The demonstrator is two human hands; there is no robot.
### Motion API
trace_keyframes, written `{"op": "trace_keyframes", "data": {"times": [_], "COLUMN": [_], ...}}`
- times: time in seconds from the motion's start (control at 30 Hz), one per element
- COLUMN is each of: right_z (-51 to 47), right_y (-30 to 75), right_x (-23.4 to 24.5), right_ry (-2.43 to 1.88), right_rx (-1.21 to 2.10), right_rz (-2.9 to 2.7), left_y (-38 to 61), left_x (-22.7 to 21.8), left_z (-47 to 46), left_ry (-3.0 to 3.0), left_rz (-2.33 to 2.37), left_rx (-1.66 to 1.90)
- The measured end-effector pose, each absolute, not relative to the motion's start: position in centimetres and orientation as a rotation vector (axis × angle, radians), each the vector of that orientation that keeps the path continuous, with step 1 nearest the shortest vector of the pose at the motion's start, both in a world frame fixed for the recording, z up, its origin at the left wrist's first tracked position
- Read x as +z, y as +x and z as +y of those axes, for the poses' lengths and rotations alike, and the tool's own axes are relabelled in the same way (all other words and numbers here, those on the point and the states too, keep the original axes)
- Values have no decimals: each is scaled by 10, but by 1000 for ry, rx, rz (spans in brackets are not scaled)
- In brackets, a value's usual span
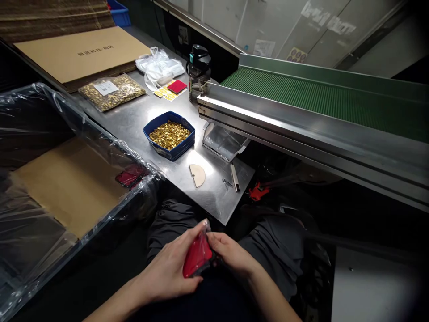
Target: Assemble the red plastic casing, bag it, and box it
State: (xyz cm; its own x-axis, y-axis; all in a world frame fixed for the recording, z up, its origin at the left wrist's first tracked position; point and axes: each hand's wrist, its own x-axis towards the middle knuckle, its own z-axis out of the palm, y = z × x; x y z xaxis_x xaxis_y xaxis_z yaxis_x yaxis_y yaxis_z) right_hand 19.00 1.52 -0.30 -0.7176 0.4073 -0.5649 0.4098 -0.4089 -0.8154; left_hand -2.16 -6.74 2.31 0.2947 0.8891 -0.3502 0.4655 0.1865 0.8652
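Over my lap, my left hand (172, 266) is wrapped round a flat red item in a clear plastic bag (198, 257). What the red item is, I cannot make out. My right hand (231, 255) pinches the upper right edge of the same bag, its fingertips close to those of the left. On the metal table (214, 201) in front lie a pale half-round piece with a notch (198, 175), a box cutter (235, 178) and a small metal part (227, 182). Behind them stands a blue bin (172, 154) holding many small gold-coloured pieces.
A plastic-lined box (114, 143) stands at left, with a red packet (131, 175) inside. At right runs a green conveyor belt (301, 98), a clear scoop-like tray (223, 141) below its end. Further back are a bottle (199, 74), a bag of gold pieces (114, 91), white bags (159, 67) and cardboard (83, 51).
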Motion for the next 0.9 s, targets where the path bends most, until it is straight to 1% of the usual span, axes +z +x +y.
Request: {"op": "trace_keyframes", "data": {"times": [0.13,0.23,0.33,0.43,0.57,0.7,0.73,0.77,0.83,0.9], "right_z": [8,0,-10,-18,-26,-19,-14,-9,2,11], "right_y": [208,212,214,222,226,215,211,206,196,188], "right_x": [1,1,-7,-15,-25,-22,-16,-8,11,26], "right_ry": [1157,1406,1717,1873,2044,2309,2305,2205,1737,1247], "right_rx": [-2379,-2402,-2437,-2534,-2596,-2451,-2413,-2373,-2264,-2120], "right_rz": [1671,1679,1609,1505,1436,1640,1749,1890,2122,2139], "left_y": [-20,-22,-24,-26,-23,-17,-16,-16,-18,-23], "left_x": [13,1,-10,-15,-4,21,27,33,42,46], "left_z": [-75,-79,-83,-85,-82,-76,-76,-75,-77,-79], "left_ry": [1079,913,842,834,929,1180,1254,1334,1505,1660], "left_rz": [1365,1251,1258,1269,1261,1413,1431,1431,1387,1325], "left_rx": [560,603,596,599,575,419,378,347,316,299]}}
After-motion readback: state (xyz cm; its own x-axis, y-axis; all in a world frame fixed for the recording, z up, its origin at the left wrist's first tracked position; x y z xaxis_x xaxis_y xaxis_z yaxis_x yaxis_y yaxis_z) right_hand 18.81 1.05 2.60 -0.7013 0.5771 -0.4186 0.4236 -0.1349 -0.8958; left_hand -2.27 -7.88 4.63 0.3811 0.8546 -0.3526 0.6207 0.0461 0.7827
